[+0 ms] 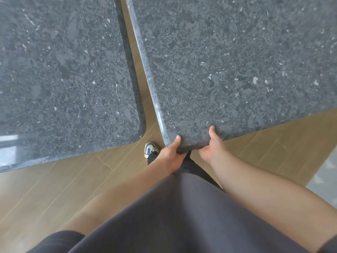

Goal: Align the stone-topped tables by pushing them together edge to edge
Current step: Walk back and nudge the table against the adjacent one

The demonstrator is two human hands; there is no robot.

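Two dark speckled stone-topped desks, not flush. Left desk [63,70] sits square-ish; right desk [228,61] is angled, so a wedge of wooden floor [54,189] shows between them, narrow at the far end and widening toward the person.

Both hands grip the near rounded corner of the right desk. Left hand [170,155]: thumb up on the stone top, fingers curled under the edge, hidden from view. Right hand [212,147]: same pose, thumb on top, fingers wrapped below the rim. Hands are close together, apart. Both forearms extend straight forward from the torso.

One sneaker [150,148] on the floor, just below the gap between the corners.
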